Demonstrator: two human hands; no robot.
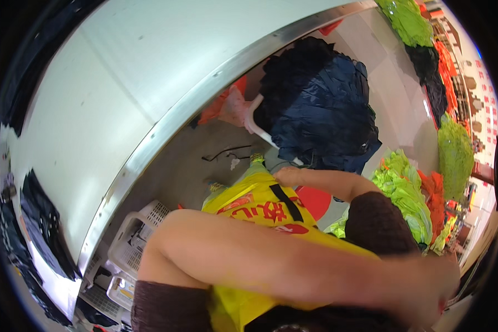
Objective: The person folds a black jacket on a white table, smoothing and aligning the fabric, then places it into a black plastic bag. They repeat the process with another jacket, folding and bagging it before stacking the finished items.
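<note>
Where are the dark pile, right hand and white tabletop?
Dark pile (325,108): head view, middle of its visible surface.
Right hand (287,176): head view, middle of the hand.
White tabletop (166,58): head view, a bare part of its top.

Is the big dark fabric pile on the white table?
No, the dark fabric pile lies off the white table, beyond its metal edge.
</note>
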